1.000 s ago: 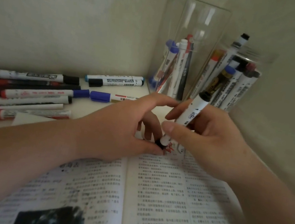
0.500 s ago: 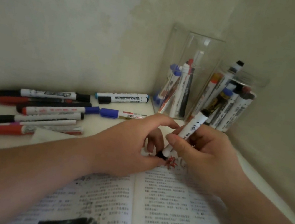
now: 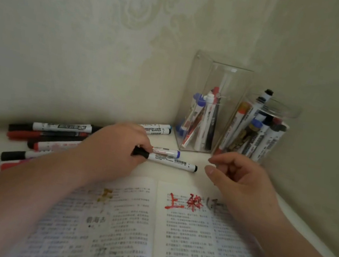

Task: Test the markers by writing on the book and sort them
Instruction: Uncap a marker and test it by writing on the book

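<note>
My left hand (image 3: 113, 152) grips the black marker (image 3: 172, 162) at its cap end, fingers curled around it. The marker lies flat over the table (image 3: 193, 157), just behind the open book (image 3: 186, 238) and right beside a blue marker (image 3: 169, 151). My right hand (image 3: 244, 185) holds nothing; its fingers are loosely curled above the top of the right page, near the red writing (image 3: 184, 203). More markers (image 3: 55, 131) lie in a pile at the left. In the corner stand a square clear box (image 3: 219, 80) and a round jar (image 3: 279, 110), both with markers inside.
</note>
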### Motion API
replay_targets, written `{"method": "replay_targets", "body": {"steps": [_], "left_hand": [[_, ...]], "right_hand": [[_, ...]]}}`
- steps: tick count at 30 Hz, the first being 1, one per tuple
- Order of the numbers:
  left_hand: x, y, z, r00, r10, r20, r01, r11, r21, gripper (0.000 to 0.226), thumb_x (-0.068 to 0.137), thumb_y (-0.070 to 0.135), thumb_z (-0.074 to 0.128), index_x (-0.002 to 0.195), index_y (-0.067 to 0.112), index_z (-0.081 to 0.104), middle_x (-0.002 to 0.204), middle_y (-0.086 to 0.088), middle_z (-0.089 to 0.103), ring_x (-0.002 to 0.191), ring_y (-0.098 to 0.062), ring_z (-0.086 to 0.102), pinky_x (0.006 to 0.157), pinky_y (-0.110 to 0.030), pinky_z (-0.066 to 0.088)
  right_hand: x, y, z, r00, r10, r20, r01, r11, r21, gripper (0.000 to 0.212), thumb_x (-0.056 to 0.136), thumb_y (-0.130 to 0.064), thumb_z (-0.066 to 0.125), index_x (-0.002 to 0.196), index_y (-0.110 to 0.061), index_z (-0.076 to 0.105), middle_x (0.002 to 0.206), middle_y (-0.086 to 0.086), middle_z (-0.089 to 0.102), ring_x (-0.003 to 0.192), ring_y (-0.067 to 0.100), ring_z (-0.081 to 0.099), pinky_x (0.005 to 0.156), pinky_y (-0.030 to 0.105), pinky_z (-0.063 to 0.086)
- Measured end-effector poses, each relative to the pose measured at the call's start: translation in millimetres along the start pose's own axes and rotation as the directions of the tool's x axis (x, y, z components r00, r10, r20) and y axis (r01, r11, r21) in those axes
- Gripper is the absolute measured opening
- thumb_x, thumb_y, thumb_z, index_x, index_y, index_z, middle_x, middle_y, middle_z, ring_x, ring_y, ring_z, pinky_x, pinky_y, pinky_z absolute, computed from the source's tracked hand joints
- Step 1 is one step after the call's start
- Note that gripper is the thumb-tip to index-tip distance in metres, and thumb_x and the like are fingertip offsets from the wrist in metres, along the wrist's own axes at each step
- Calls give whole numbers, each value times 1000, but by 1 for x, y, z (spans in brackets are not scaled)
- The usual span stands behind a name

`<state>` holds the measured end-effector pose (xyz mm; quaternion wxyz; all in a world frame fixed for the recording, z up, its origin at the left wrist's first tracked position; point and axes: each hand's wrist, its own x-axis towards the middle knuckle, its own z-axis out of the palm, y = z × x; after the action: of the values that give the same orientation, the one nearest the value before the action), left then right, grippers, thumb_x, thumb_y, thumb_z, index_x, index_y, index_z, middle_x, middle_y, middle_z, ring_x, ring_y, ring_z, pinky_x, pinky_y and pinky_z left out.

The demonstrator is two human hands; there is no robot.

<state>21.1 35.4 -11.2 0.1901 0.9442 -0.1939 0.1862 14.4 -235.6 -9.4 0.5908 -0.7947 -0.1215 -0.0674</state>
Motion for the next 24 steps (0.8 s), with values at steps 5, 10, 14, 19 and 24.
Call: {"method": "replay_targets", "body": {"steps": [5,10,14,19,24], "left_hand": [[2,-4,-6,990,-142,0,139,974,177,7,86,36,70,86,30,73,88,15,59,91,-11,56,80,-29,45],[10,-15,-6,947,-320,-26,314,904,289,22,87,43,66,77,24,66,89,3,58,86,-22,58,80,-38,52],[13,-23,-5,935,-354,-32,350,902,252,15,90,39,66,80,28,64,89,8,54,82,-19,56,75,-35,50],[2,2,-11,991,-31,-129,53,984,168,21,90,42,58,78,29,68,80,13,57,79,-16,58,66,-31,46],[-18,49,-6,928,371,-7,-371,928,-23,22,99,39,46,101,36,67,92,22,61,85,-1,58,74,-22,50]], "right_hand": [[1,0,-4,998,-33,49,34,999,-24,21,85,-11,79,78,-30,76,62,-7,62,61,9,52,59,23,43],[2,-1,-3,999,-30,34,30,1000,-3,21,85,-5,78,72,-21,75,59,-7,61,57,8,50,55,18,42],[1,-2,-1,999,-36,36,36,999,0,24,85,-4,78,68,-21,74,58,-8,61,55,6,50,54,17,41],[-3,-6,-1,999,-32,4,32,997,-73,22,86,-6,78,72,-23,74,57,-12,59,54,3,49,55,17,42],[-4,-38,-12,986,-164,-17,152,946,-287,19,88,-7,75,79,-23,73,58,-11,61,51,1,50,52,13,41]]}}
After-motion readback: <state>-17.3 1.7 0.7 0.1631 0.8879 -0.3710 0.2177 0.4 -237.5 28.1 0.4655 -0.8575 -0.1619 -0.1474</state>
